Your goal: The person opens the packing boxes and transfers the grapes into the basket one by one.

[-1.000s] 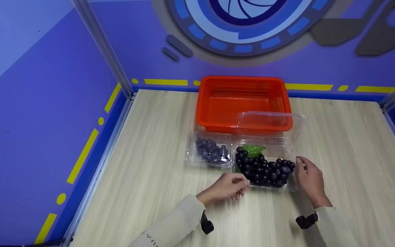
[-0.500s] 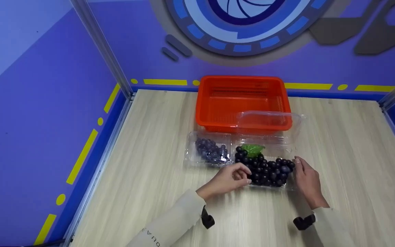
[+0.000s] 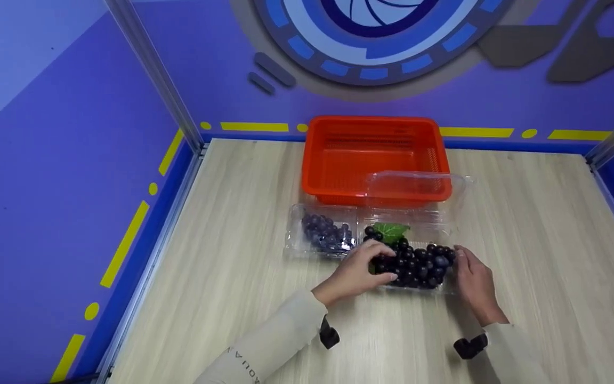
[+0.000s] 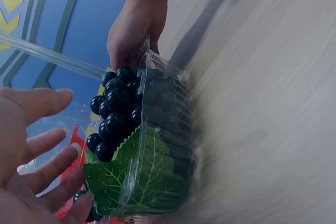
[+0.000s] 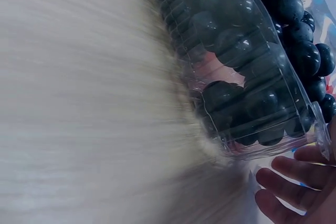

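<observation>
Dark artificial grapes (image 3: 419, 266) with a green leaf (image 3: 392, 231) lie in an opened clear plastic clamshell box (image 5: 247, 149). Its clear lid (image 3: 419, 176) is tipped back toward the red basket. My left hand (image 3: 357, 272) hovers at the box's left end, thumb and fingers spread around the near grapes. In the left wrist view those fingers (image 4: 50, 142) stand apart from the bunch. At the right end, my right hand (image 3: 476, 282) grips the rim, fingers outside the wall; its thumb is mostly hidden in the right wrist view.
A second clear box (image 3: 295, 242) holding grapes stands directly left, its lid apparently down. Behind both is a red perforated basket (image 3: 309, 178). The wooden table (image 3: 232, 213) meets blue and purple panels at the back and sides.
My left hand has risen from beside the box's front edge to over its left end, and its fingers have spread apart. The right hand stays at the right rim.
</observation>
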Demonstrator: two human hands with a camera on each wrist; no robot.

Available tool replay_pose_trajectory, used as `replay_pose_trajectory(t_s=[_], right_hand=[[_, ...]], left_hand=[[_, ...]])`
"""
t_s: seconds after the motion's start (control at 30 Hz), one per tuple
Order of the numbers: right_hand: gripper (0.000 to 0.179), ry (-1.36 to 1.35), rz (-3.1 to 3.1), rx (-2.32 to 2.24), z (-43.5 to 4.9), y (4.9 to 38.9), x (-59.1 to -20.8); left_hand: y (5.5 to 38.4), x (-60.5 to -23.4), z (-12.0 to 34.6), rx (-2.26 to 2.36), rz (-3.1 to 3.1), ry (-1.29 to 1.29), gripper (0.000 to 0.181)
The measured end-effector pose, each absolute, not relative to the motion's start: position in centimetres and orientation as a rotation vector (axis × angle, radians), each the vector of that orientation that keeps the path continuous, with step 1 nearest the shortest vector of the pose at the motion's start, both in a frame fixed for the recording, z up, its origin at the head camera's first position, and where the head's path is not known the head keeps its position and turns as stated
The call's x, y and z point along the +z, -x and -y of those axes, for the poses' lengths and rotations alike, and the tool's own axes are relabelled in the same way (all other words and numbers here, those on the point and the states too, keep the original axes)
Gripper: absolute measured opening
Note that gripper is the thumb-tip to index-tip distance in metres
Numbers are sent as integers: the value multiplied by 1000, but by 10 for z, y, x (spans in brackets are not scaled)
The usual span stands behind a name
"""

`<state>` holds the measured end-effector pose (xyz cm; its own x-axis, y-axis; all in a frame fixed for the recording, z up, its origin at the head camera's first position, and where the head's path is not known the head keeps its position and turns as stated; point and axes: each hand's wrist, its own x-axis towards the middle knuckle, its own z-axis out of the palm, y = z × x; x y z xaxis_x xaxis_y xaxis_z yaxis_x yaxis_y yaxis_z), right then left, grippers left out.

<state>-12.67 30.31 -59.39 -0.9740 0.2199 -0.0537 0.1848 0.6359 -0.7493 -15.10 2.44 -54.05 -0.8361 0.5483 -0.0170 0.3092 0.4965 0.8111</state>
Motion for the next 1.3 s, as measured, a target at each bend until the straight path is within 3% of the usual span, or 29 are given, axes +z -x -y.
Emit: replay_pose_trajectory(t_s=[0.57,1.3], right_hand=[[63,389,2747,1359,-294,123,-598],[79,381,2860,1434,-295,120,-597]], left_hand=[[156,-536,-52,756,-2735,-755,67],[158,-540,-78,192,-2826,-800,77]])
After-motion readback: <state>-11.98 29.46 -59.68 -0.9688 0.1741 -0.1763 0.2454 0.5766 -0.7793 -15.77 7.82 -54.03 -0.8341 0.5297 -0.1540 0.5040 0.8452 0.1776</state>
